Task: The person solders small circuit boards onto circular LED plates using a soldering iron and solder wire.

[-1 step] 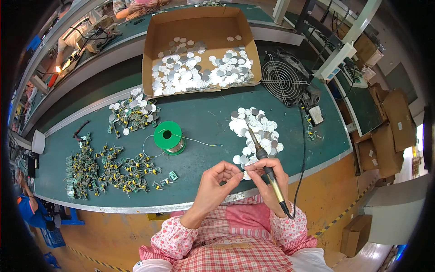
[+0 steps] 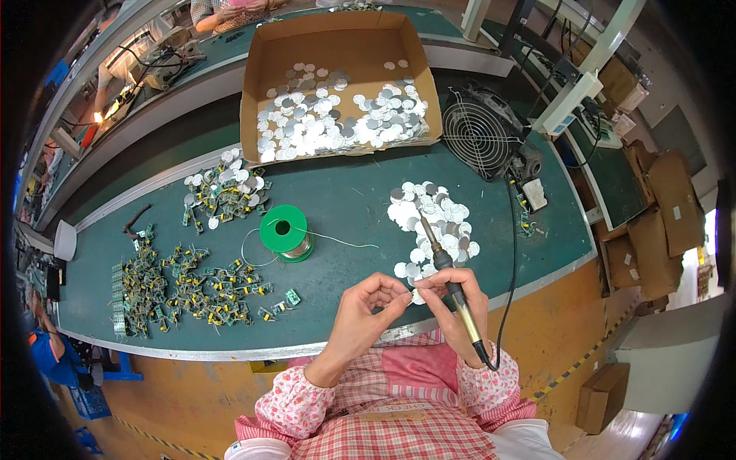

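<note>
Hands unmoved: left hand (image 2: pixel 366 308), right hand (image 2: pixel 454 305) at bench edge (image 2: pixel 230 351).

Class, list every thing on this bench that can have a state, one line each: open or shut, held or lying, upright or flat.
Cardboard box: open, holding loose silver discs.
Soldering iron: held in right hand, tip pointing away.
Small disc: pinched between left hand and right hand.
Solder spool: lying flat, wire trailing loose.
Fan: standing upright; running or not, cannot tell.
Disc pile: loose on the mat.

Solder spool (image 2: pixel 283 232) mid-bench — discs (image 2: pixel 431 222) right, boards (image 2: pixel 184 287) left (box (image 2: pixel 261 57) behind).
</note>
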`<state>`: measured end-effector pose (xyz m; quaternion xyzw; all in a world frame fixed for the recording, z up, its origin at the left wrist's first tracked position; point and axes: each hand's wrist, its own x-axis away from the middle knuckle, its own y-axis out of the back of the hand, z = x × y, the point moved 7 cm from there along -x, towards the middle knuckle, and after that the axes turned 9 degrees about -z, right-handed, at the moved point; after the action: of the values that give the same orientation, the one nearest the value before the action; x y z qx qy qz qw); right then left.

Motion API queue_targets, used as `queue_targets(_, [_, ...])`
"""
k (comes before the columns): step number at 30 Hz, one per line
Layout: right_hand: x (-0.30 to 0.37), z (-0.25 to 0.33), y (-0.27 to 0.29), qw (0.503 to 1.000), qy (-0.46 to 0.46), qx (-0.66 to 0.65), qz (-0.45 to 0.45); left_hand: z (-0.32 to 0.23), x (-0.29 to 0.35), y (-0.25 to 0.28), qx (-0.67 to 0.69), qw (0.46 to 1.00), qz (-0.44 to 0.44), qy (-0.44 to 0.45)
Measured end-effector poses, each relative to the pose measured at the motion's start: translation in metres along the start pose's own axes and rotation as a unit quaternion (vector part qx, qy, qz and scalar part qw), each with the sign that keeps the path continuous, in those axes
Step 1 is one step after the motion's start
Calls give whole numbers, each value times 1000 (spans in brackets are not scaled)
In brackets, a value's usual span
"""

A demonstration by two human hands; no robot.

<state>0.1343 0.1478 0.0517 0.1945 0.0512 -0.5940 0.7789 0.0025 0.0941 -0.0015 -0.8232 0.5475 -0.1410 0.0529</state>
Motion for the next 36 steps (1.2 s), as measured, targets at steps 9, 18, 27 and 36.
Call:
queue_targets(9, [-1, 6, 2, 999, 41, 19, -15, 3, 0, 0, -8, 1000, 24, 12])
queue_targets(18, [-3, 5, 0, 997, 72, 37, 17, 5, 0, 0, -5, 998, 23, 50])
queue_targets(27, [-3, 41, 1, 942, 232, 241, -26, 8, -11, 13, 64, 993, -29, 93])
queue_targets(36, [6, 43, 11, 979, 187, 70, -37, 1, -33, 31, 106, 988, -68, 85])
